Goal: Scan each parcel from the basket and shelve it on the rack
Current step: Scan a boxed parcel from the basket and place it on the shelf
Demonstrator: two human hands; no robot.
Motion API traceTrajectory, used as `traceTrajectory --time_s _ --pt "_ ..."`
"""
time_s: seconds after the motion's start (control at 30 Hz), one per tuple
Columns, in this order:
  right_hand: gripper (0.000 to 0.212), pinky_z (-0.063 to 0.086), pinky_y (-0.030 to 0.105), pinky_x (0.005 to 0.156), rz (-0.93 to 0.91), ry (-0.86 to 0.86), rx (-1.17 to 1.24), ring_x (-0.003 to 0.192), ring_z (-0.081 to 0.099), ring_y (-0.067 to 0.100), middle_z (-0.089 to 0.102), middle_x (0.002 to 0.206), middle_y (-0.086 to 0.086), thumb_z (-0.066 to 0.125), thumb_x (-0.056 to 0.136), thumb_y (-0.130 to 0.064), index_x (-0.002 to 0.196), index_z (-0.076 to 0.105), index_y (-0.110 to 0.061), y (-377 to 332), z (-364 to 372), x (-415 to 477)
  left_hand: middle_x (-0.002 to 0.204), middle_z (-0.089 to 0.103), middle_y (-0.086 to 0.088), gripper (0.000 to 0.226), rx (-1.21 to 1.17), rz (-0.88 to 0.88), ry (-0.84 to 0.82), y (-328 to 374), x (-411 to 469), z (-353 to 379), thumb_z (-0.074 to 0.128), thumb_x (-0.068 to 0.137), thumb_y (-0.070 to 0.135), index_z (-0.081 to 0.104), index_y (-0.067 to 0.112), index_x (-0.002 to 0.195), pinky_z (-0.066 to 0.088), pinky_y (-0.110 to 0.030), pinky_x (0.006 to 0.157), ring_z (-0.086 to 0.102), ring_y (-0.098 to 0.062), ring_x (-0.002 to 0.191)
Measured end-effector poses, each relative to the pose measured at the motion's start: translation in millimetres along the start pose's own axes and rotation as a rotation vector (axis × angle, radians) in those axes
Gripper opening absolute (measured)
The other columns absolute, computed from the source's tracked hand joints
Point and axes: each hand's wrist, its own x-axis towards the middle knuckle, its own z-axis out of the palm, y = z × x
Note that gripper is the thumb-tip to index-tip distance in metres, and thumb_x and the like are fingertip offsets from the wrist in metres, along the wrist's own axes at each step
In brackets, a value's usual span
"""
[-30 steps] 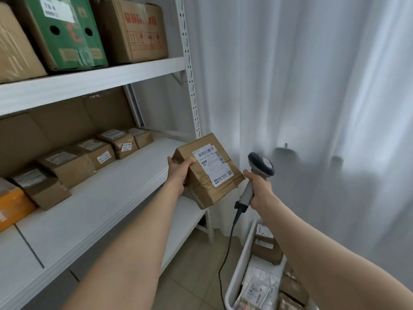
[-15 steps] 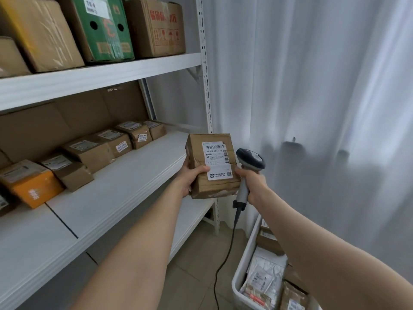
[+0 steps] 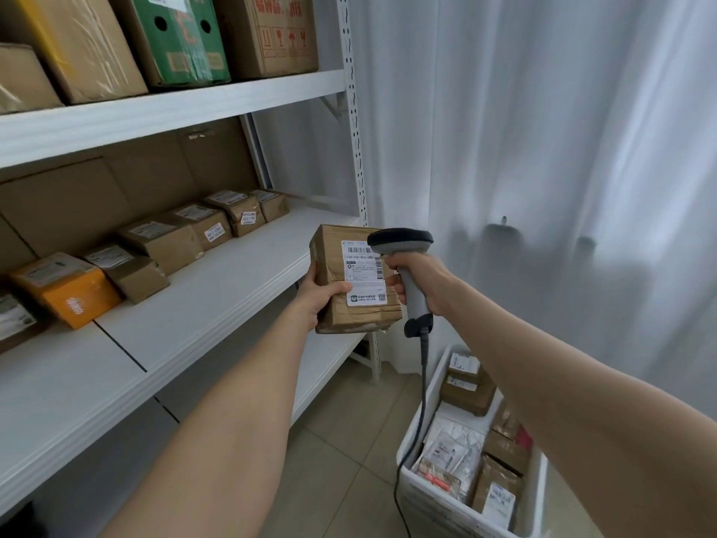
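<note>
**Item 1. Parcel** [image 3: 329,262]: brown cardboard wrapped in tape, held upright in the air. It sits off the front edge of the middle shelf [image 3: 194,316], near the rack's right post [image 3: 355,149]. The white label [image 3: 364,271], printed with a barcode and small codes, faces the camera.

**Item 2. Left grip** [image 3: 318,300]: holds the parcel at its lower left. The thumb lies across the front face and the fingers are hidden behind.

**Item 3. Right grip** [image 3: 421,281]: wrapped round the handle of the scanner [image 3: 403,244]. The scanner's dark head overlaps the parcel's upper right corner and covers the end of the barcode. Whether it touches the parcel cannot be told.

**Item 4. Cable** [image 3: 421,401]: dark, hanging from the scanner's base down past the basket's near wall.

**Item 5. Basket** [image 3: 423,495]: white, on the tiled floor [image 3: 341,440] below the right forearm. It holds brown boxes and pale mailing bags [image 3: 458,448], several of them labelled.

**Item 6. Middle shelf stock:** a row of small brown parcels [image 3: 163,242] along the back, labels up. An orange box [image 3: 66,289] sits at the left end of the row.

**Item 7. Upper shelf** [image 3: 155,114]: a green carton [image 3: 182,36] with round holes, standing between larger brown cartons [image 3: 271,33].

**Item 8. Curtain** [image 3: 543,149]: white and sheer, to the right of the rack and behind the basket.
</note>
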Motion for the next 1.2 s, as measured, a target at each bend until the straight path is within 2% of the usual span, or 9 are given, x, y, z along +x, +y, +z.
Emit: traceTrajectory --time_s 0.23,0.43,0.57,0.8,1.03,1.2 --pt "0.006 0.044 0.02 0.041 0.021 -0.018 -0.041 0.042 0.049 0.013 0.054 0.06 0.006 0.058 0.091 -0.012 0.089 0.055 -0.006 -5.1 -2.4 -12.7 0.126 0.06 -0.006 0.084 -0.009 -0.003 0.031 -0.6 -6.1 -2.6 0.077 0.076 0.006 0.035 0.034 0.144 0.05 -0.051 0.094 0.06 -0.028 0.105" --pt "0.005 0.043 0.02 0.045 0.01 -0.029 -0.062 0.046 0.046 0.013 0.052 0.06 0.005 0.056 0.09 -0.011 0.086 0.054 -0.008 -10.5 -0.4 -19.2 0.128 0.058 -0.007 0.085 -0.003 0.002 0.052 -1.0 -9.4 -3.0 0.077 0.076 0.007 0.034 0.032 0.145 0.05 -0.05 0.094 0.059 -0.026 0.102" --pt "0.003 0.043 0.021 0.046 0.0 -0.052 -0.079 0.046 0.046 0.013 0.051 0.06 0.005 0.055 0.09 -0.01 0.088 0.054 -0.008 -13.5 0.4 -25.7 0.13 0.057 -0.007 0.088 -0.001 0.007 0.073 0.3 -12.7 -5.6 0.076 0.076 0.006 0.032 0.033 0.147 0.052 -0.047 0.089 0.059 -0.026 0.1" --pt "0.004 0.043 0.021 0.046 0.008 -0.088 -0.073 0.047 0.045 0.012 0.05 0.06 0.005 0.054 0.09 -0.009 0.086 0.053 -0.009 -16.3 1.8 -33.5 0.134 0.055 -0.007 0.09 0.016 0.009 0.096 0.4 -19.1 -13.7 0.078 0.076 0.008 0.029 0.034 0.147 0.049 -0.052 0.095 0.057 -0.031 0.113" --pt "0.007 0.043 0.019 0.045 0.029 -0.111 -0.045 0.046 0.046 0.012 0.052 0.061 0.004 0.055 0.091 -0.012 0.084 0.053 -0.01 -15.3 5.2 -36.7 0.133 0.055 -0.007 0.089 0.013 0.021 0.099 2.7 -27.2 -15.6 0.077 0.075 0.008 0.03 0.032 0.147 0.05 -0.052 0.094 0.058 -0.031 0.112" --pt "0.007 0.044 0.02 0.044 0.045 -0.104 -0.042 0.047 0.047 0.012 0.054 0.063 0.006 0.057 0.09 -0.014 0.085 0.053 -0.01 -11.4 4.7 -34.7 0.132 0.056 -0.007 0.086 0.005 0.013 0.093 1.7 -31.9 -12.9 0.077 0.077 0.007 0.032 0.031 0.147 0.051 -0.049 0.092 0.059 -0.027 0.104"
